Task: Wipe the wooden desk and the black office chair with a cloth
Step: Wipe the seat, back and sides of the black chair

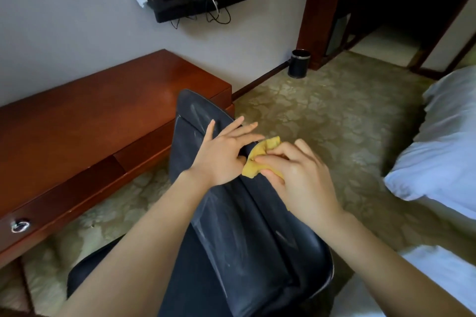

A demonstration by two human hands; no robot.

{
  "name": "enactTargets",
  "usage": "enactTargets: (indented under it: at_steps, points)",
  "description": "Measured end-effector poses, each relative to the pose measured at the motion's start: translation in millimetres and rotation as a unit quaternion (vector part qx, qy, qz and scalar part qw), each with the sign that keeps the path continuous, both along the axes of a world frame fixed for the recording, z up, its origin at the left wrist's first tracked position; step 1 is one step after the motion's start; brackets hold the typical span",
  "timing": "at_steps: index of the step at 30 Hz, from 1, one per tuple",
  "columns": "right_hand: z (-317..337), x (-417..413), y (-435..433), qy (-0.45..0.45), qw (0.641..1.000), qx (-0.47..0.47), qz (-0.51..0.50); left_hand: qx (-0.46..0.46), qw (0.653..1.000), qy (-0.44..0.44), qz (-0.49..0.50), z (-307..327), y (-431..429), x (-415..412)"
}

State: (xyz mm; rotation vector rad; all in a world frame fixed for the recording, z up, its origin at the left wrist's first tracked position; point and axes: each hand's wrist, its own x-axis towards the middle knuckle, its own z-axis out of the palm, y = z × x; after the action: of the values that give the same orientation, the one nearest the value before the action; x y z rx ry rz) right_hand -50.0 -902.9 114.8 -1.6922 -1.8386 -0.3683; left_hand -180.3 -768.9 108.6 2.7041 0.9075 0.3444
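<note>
- A black office chair [231, 226] is seen from above, its backrest leaning toward the viewer. It stands just beside a wooden desk [90, 116] on the left.
- The left hand [224, 154] is laid flat near the top of the backrest, fingers straight and spread, grasping nothing.
- A small yellow cloth [257, 159] is bunched up and clutched in the curled fingers of the right hand [301, 177]. It is pressed to the backrest's right edge, between the two hands.
- Pale dusty streaks are shown across the backrest. Patches could be missed if only the edge is rubbed with so small a wad.
- The chair could probably roll or swivel under a hard push, since it is steadied only by a flat palm. Its base is hidden.
- The cloth could be dropped onto the patterned carpet [322, 121] if the grasp is loosened at the edge.
- Dirt lifted from the chair could be smeared onto the glossy desk top if the same face of the cloth is used there.
</note>
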Motion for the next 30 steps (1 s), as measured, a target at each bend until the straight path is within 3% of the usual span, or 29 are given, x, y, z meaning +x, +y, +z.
enactTargets:
  at_steps: [8, 12, 15, 20, 26, 30]
  points:
    - [-1.3, 33.8, 75.5, -0.003, 0.987, -0.012, 0.16, -0.031, 0.991, -0.042, 0.122, -3.1, 28.7, 0.6]
    - [-3.1, 34.6, 116.5, -0.015, 0.973, 0.01, 0.229, -0.006, 0.981, 0.006, 0.193, -2.7, 44.1, -2.0]
    - [3.0, 43.1, 159.2, -0.038, 0.952, 0.004, 0.303, -0.007, 0.947, 0.002, 0.321, 0.8, 48.2, 8.9]
    - [7.1, 39.1, 200.8, -0.069, 0.926, -0.034, 0.369, -0.064, 0.86, -0.027, 0.505, -6.0, 27.0, 27.1]
    - [7.7, 26.1, 245.7, -0.105, 0.893, -0.061, 0.433, -0.1, 0.796, -0.049, 0.595, -10.7, 11.1, 28.7]
    - [8.0, 13.8, 276.3, -0.138, 0.884, -0.067, 0.442, -0.117, 0.775, -0.077, 0.616, -10.7, 23.9, 25.6]
